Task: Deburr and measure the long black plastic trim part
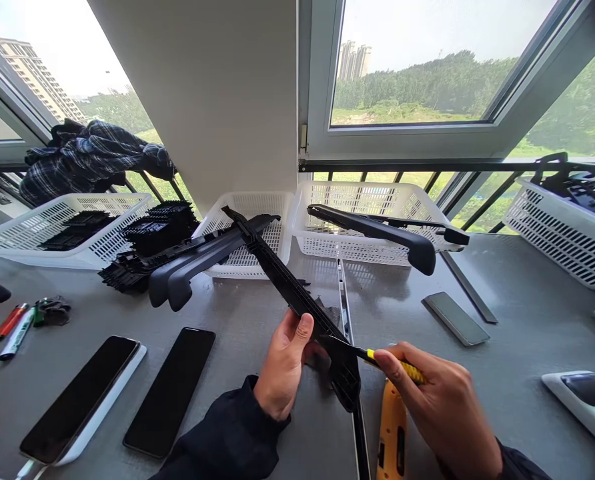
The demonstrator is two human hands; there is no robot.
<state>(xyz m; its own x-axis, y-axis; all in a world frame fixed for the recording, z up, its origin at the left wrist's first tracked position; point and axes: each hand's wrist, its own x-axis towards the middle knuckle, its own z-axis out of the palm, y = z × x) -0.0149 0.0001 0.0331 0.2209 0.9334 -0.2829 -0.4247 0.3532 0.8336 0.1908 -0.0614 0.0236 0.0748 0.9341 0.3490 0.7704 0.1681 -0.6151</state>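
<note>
Left hand (282, 363): gripping long black ribbed plastic strip (277, 280), raised slantwise above grey table (527, 320) | Right hand (437, 400): pinched on yellow-and-black slim tool (397, 365), tip touching strip's lower end | Nearby: yellow utility knife (391, 433) lying under right hand; white perforated plastic baskets (377, 200) behind.

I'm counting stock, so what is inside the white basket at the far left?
The white basket holds flat stacks of black plastic parts, seen over the rim and through its slotted wall. The wall and the upper stacks hide anything beneath, so no count is possible.
</note>
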